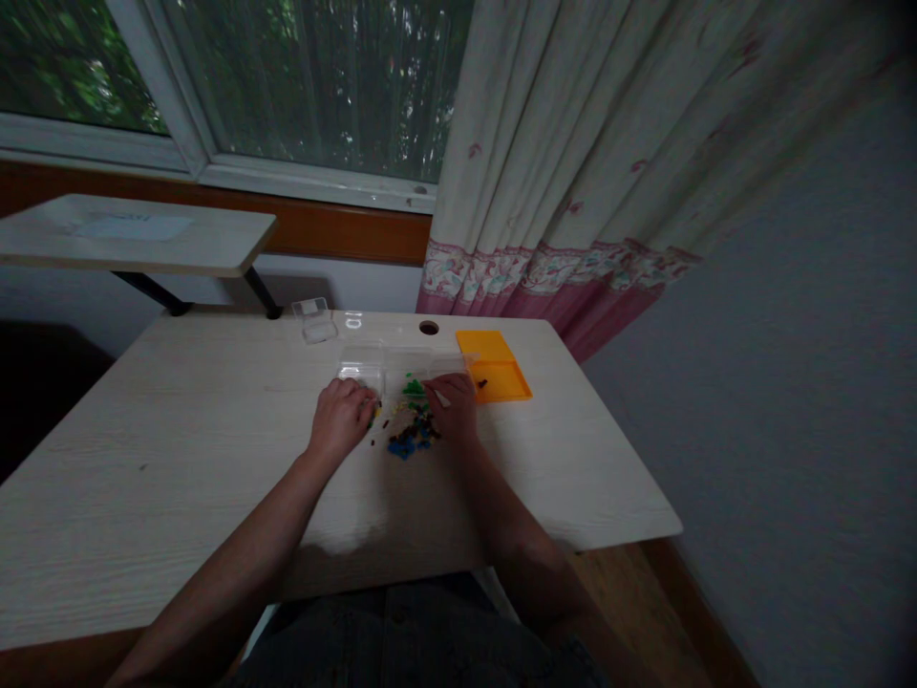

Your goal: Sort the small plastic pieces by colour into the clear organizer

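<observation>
A pile of small blue, black, yellow and green pieces [410, 443] lies on the desk between my hands. My left hand [344, 413] rests at the left of the pile with its fingers curled; some yellow and dark bits show at its fingertips, too small to name. On the other side, my right hand [454, 403] has thumb and fingers pinched together beside a cluster of green pieces [414, 387]. What the pinch holds, if anything, cannot be made out. Just behind both hands stands a clear plastic divided tray [362, 355], partly hidden by them.
An open orange box [494, 342] with a few dark pieces in it sits right of my right hand. A small clear open case [319, 330] stands at the back left. The desk [215, 411] has a round hole [428, 328] and a raised shelf [236, 229].
</observation>
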Action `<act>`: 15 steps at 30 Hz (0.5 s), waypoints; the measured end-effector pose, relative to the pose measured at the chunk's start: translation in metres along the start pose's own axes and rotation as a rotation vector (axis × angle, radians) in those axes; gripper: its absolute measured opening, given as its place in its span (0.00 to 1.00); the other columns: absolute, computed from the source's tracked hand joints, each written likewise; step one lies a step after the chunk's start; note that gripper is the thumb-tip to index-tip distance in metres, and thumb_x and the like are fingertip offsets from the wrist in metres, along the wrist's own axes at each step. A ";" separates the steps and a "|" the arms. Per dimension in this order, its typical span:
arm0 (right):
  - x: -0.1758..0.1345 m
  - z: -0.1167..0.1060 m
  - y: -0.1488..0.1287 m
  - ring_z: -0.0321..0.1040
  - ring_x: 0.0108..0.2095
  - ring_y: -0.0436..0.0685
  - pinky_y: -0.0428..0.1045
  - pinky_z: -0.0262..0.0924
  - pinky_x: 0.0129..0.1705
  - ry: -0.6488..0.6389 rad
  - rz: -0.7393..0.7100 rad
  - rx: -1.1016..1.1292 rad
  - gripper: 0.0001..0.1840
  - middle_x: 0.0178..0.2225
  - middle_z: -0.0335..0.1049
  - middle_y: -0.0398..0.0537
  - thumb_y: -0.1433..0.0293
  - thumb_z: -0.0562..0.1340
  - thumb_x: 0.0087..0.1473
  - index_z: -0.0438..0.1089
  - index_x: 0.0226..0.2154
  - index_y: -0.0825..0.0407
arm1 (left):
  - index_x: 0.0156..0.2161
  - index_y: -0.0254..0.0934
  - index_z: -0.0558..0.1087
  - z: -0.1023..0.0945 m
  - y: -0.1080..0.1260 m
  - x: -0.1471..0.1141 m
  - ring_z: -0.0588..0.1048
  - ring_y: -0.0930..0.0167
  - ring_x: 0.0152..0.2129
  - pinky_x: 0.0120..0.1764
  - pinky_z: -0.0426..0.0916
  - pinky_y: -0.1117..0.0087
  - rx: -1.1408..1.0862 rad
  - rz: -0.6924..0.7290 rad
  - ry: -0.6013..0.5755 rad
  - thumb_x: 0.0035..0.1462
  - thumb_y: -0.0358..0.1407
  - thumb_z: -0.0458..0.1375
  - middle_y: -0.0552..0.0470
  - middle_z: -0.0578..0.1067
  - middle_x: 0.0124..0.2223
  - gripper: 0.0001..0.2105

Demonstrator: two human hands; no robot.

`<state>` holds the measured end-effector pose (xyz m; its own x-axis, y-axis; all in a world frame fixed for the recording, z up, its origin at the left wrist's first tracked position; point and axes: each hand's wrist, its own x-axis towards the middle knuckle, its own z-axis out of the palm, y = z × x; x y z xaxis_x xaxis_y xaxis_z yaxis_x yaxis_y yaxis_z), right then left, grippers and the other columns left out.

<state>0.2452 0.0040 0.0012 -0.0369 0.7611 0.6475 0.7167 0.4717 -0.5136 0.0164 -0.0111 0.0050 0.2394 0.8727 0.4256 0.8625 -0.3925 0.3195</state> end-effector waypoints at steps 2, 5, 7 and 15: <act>0.000 0.000 0.001 0.67 0.40 0.56 0.54 0.62 0.48 0.014 0.026 -0.015 0.06 0.33 0.75 0.48 0.67 0.63 0.56 0.78 0.33 0.48 | 0.36 0.37 0.77 -0.002 -0.002 0.000 0.68 0.60 0.37 0.42 0.62 0.59 0.019 -0.009 -0.019 0.61 0.37 0.52 0.44 0.73 0.35 0.11; -0.001 0.001 0.004 0.66 0.40 0.56 0.54 0.61 0.48 0.046 0.049 -0.036 0.08 0.33 0.75 0.50 0.67 0.62 0.57 0.78 0.34 0.49 | 0.34 0.38 0.78 -0.004 -0.005 0.001 0.67 0.59 0.37 0.40 0.61 0.59 0.026 -0.038 -0.042 0.60 0.38 0.53 0.43 0.73 0.34 0.11; -0.002 0.002 0.007 0.66 0.40 0.56 0.54 0.61 0.48 0.061 0.057 -0.051 0.08 0.34 0.75 0.50 0.67 0.62 0.57 0.78 0.34 0.49 | 0.32 0.39 0.78 -0.003 -0.007 0.002 0.67 0.59 0.37 0.39 0.60 0.59 0.037 -0.060 -0.050 0.59 0.39 0.54 0.43 0.72 0.33 0.11; -0.004 0.007 0.015 0.67 0.39 0.56 0.53 0.60 0.47 0.043 0.071 -0.137 0.08 0.33 0.75 0.49 0.67 0.62 0.57 0.78 0.33 0.50 | 0.32 0.39 0.78 0.000 -0.007 0.000 0.69 0.59 0.36 0.37 0.60 0.62 0.159 -0.037 -0.096 0.59 0.40 0.56 0.44 0.73 0.33 0.11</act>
<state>0.2515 0.0110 -0.0127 0.0450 0.7692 0.6374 0.8046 0.3502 -0.4795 0.0104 -0.0079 0.0029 0.2409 0.9124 0.3310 0.9293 -0.3151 0.1924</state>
